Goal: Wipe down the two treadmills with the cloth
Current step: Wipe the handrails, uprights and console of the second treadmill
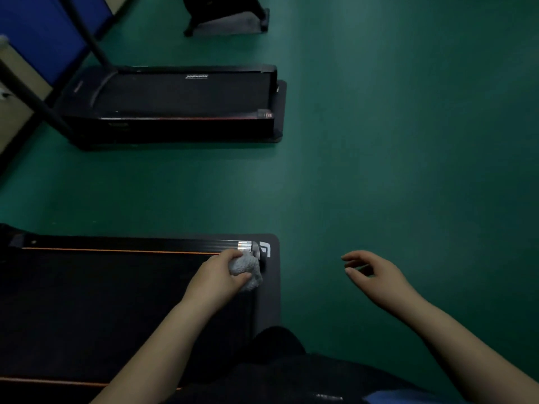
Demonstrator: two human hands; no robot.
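The left hand [217, 277] held a bunched, pale grey terry cloth [248, 269], its grip closed round the wad with the fingers curled over the top and the thumb underneath. The cloth was pressed against the rear corner of the near black treadmill [87, 301], right where the dark running belt met the end cap, just below a silver roller cap [246, 245] and beside a white angular logo [266, 248]. A thin orange stripe [116, 251] ran along the far edge of that belt. The right hand [373, 275] hung above the green floor [408, 141], well apart from the treadmill, its grip loose and holding nothing, fingers relaxed and slightly bent. The second black treadmill [180, 94] stood farther off across a strip of floor, parallel to the first, with its uprights [90, 33] rising at the left. Beyond it the dark base of another machine [227, 18] showed at the top edge. Dark clothing [291, 371] filled the bottom of the view.
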